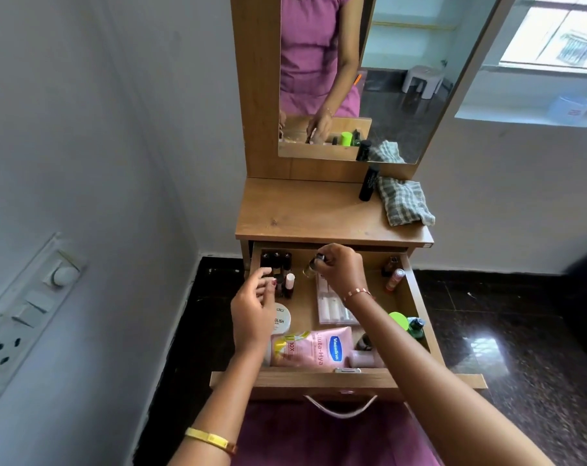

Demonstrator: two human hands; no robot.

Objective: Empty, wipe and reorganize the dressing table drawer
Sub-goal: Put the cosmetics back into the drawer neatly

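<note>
While the drawer (416, 290) stands pulled fully out below the tabletop (305, 213), its middle floor lies bare between bottles along both side walls. The right hand (342, 267) has its grip pinched on one small glass bottle (310, 266) near the back wall; the left hand (251, 309), grip loose and holding nothing, hovers beside the nail polish bottles (282, 270). One cloth (403, 203) and one black tube (369, 183) sit on the tabletop.
</note>
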